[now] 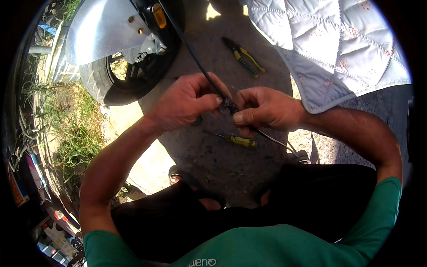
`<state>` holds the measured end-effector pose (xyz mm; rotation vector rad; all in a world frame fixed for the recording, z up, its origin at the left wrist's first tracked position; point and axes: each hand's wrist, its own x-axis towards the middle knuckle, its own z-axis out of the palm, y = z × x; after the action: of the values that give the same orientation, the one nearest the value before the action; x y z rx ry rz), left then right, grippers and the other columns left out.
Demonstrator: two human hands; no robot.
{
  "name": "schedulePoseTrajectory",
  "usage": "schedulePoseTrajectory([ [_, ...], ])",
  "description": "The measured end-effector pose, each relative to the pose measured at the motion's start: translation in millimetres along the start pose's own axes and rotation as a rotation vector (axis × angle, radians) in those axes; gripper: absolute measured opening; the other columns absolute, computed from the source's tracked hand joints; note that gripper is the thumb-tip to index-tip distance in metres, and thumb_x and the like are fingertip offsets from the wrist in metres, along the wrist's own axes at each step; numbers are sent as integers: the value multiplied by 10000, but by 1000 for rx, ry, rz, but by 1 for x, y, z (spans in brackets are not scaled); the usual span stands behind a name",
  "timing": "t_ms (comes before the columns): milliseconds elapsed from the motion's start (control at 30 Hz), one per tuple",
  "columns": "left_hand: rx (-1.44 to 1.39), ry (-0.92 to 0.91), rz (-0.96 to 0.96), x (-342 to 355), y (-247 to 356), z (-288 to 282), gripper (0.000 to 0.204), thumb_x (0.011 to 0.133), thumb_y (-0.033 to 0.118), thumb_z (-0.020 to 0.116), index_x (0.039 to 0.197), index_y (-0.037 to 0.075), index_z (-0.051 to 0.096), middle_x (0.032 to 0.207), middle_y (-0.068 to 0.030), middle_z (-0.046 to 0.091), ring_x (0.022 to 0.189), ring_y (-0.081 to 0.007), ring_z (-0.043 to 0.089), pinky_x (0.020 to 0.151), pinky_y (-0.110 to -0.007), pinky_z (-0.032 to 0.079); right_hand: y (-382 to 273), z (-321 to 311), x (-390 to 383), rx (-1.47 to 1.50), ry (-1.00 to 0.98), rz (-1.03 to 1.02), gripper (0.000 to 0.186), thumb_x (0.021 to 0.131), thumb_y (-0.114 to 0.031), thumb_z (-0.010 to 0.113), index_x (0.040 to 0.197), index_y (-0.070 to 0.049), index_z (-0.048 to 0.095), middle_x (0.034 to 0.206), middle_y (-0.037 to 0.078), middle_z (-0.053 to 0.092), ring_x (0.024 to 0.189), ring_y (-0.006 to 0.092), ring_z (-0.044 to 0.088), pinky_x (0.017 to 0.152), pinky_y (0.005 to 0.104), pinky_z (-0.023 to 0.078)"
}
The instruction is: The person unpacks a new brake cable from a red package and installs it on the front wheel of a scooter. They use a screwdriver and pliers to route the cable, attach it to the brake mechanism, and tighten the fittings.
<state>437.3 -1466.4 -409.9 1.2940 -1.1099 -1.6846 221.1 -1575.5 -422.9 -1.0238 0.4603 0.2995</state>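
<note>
A black cable (pixel 194 55) runs down from the upper left and passes between my two hands in the middle of the view. Thumb and fingers of my left hand (pixel 184 102) pinch it just above a thicker, dark, lumpy section (pixel 228 104). Right beside that, my right hand (pixel 271 109) closes thumb and fingertips on the cable's lower side. Below my right fingers, thin light and dark wires (pixel 278 142) come out toward the lower right. What the dark section is made of is too small to tell.
Pliers with yellow and dark handles (pixel 243 58) lie on the ground beyond my hands. A yellow-handled screwdriver (pixel 242 141) lies below them. At the upper left stands a wheel with a black tyre (pixel 95 80). A pale quilted cover (pixel 320 40) hangs at the upper right; grass (pixel 78 133) grows at left.
</note>
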Motion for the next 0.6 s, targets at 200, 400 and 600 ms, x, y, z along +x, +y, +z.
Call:
schedulePoseTrajectory([
  [200, 138, 107, 24, -1, -6, 11, 130, 933, 52, 536, 1060, 39, 563, 866, -21, 611, 760, -92, 603, 707, -251, 514, -4, 0, -6, -81, 34, -49, 264, 922, -240, 680, 917, -31, 517, 792, 71, 630, 711, 129, 619, 658, 257, 519],
  [400, 281, 245, 73, -5, -3, 24, 141, 906, 105, 558, 1001, 6, 590, 824, -87, 623, 783, -145, 599, 700, -315, 482, -3, -4, -5, -30, -38, -48, 249, 932, -232, 664, 878, -56, 497, 764, 63, 613, 633, 107, 573, 564, 242, 462],
  [600, 516, 289, 189, 0, 2, 31, 104, 880, 65, 554, 976, 31, 575, 824, -67, 601, 751, -153, 590, 680, -307, 463, 6, -5, -9, 280, -186, 42, 255, 917, -232, 689, 856, -88, 488, 766, 60, 613, 590, 101, 565, 526, 231, 448],
])
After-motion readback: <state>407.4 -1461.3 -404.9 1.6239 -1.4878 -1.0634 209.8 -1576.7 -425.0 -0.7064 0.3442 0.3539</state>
